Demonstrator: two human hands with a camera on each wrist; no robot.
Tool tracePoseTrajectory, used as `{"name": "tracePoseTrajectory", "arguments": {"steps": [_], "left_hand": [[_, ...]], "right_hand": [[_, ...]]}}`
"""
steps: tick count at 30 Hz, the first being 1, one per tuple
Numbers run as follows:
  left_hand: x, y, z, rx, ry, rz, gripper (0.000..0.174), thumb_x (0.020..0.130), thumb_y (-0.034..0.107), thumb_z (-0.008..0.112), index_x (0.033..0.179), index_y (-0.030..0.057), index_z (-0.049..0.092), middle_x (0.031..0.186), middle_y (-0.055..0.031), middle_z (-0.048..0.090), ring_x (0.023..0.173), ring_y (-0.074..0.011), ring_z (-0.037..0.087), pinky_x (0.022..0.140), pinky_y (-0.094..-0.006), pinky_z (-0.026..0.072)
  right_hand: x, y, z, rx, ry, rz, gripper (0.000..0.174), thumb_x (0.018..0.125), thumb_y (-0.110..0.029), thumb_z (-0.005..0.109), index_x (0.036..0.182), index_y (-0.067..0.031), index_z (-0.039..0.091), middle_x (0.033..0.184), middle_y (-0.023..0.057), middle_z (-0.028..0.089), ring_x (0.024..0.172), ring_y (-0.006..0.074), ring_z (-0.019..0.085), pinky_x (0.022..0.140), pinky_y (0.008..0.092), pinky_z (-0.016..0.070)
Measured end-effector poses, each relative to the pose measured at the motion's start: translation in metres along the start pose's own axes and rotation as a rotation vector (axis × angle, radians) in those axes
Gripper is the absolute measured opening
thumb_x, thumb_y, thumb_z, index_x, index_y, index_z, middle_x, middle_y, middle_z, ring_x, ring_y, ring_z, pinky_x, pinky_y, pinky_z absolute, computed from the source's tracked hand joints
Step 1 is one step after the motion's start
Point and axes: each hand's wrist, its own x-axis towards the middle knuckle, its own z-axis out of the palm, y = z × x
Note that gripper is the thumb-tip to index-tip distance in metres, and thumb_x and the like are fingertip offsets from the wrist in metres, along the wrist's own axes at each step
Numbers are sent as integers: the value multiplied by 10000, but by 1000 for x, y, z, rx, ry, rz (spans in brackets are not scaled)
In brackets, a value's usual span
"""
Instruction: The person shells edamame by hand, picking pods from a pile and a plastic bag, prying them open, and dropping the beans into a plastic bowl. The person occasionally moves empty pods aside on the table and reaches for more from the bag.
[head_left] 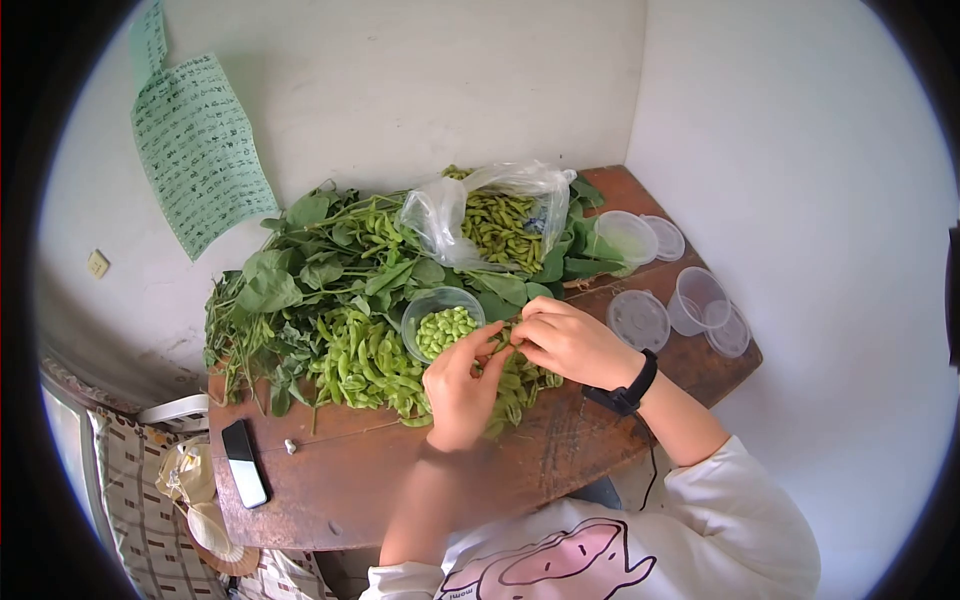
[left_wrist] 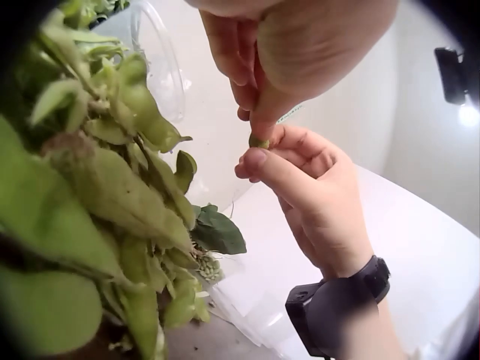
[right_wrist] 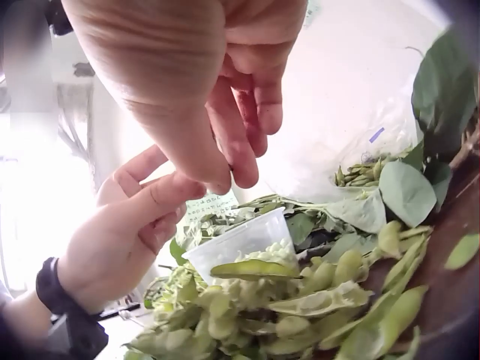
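Close together over the pile of green soybean pods (head_left: 360,365), my left hand (head_left: 465,390) and right hand (head_left: 575,345) meet at the fingertips. Between them they pinch a small green soybean pod (left_wrist: 258,142), mostly covered by the thumbs and fingers. Just beyond the left hand stands a clear round tub (head_left: 408,325) holding shelled green beans (head_left: 447,328). In the right wrist view, a split pod (right_wrist: 322,300) lies on the heap below the hands. A black band (head_left: 640,385) circles the right wrist.
Leafy soybean stalks (head_left: 290,260) spread behind the pods, with a clear plastic bag (head_left: 430,225) of pods on them. Clear tubs (head_left: 700,300) and lids (head_left: 638,320) stand at the right. A phone (head_left: 244,462) lies on the wooden table (head_left: 380,480) at the front left.
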Motion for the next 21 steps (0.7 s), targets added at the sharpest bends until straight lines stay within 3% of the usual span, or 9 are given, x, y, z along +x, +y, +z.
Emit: {"name": "tracePoseTrajectory", "arguments": {"steps": [6,13,16,19,21], "left_hand": [[1,-2,0,-131,-83,-151,351,780,26,767,1115,38,662,807,-68,720,634,-100,630,575,-229,499],[2,-1,-1,-159,-65,-122,346,789,41,767,1119,43,663,807,-70,722,668,-101,649,580,-233,505],[3,-3,-2,-175,-26,-171,302,807,39,749,1100,43,673,857,-61,715,718,-96,647,573,-225,500],[5,-6,-6,-147,177,-242,205,858,50,701,1062,36,683,981,-37,667,823,-85,615,566,-195,482],[5,-8,-8,-158,261,-230,182,865,58,699,1045,32,683,987,-36,660,819,-82,604,562,-192,476]], "right_hand": [[1,0,-4,-100,-71,-36,153,808,-92,684,900,-21,585,875,84,568,889,235,575,746,345,506],[6,15,-17,90,-162,11,176,821,-137,704,893,-20,594,855,87,579,778,265,598,679,351,499],[8,16,-21,162,-93,53,191,787,-147,744,840,-1,633,835,84,616,758,251,603,658,336,497],[11,20,-22,163,5,5,156,845,-161,690,859,-5,695,800,96,624,820,239,587,714,345,488],[13,22,-15,148,29,18,155,849,-158,686,880,-7,696,790,94,619,812,241,581,719,345,487]]}}
